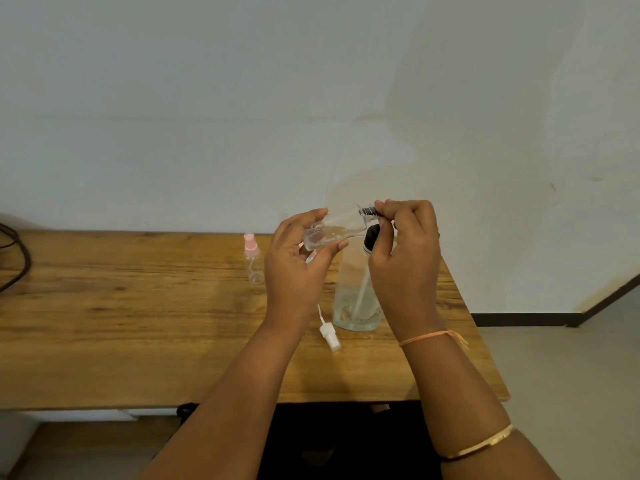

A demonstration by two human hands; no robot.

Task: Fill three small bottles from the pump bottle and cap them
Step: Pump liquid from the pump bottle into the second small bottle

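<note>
Small clear bottle [332,230]: held in the air just above and to the left of the pump bottle's top, lying nearly on its side, neck to the right. A little clear liquid sits in it.
Bottle neck: a dark ribbed piece [369,211] sits at the neck; whether it is a cap or bare thread cannot be told.
Left grip [298,258]: curled round the base end of the small clear bottle, thumb below and fingers over the top, left of the pump bottle.
Right grip [405,258]: fingertips pinch the dark ribbed piece; the hand hangs in front of the pump bottle's right side and hides part of it.
Pump bottle [353,289]: tall, clear, upright on the bench, nearly empty, its dip tube showing inside. Its black pump head [371,237] is just under the small bottle's neck.
White spray cap [329,336]: lying on the bench just beside the pump bottle's base, on the near left, its thin tube pointing away.
Pink-capped bottle [254,259]: upright, clear, looks empty, well to the left of the pump bottle.
Bench [138,323]: wooden, carrying the pump bottle near its right end.
Wrist: an orange thread [426,337] and a gold bangle [485,445] on the right arm, nearer than the pump bottle.
Cable [17,258]: dark, at the bench's far left, well apart from the pump bottle.
</note>
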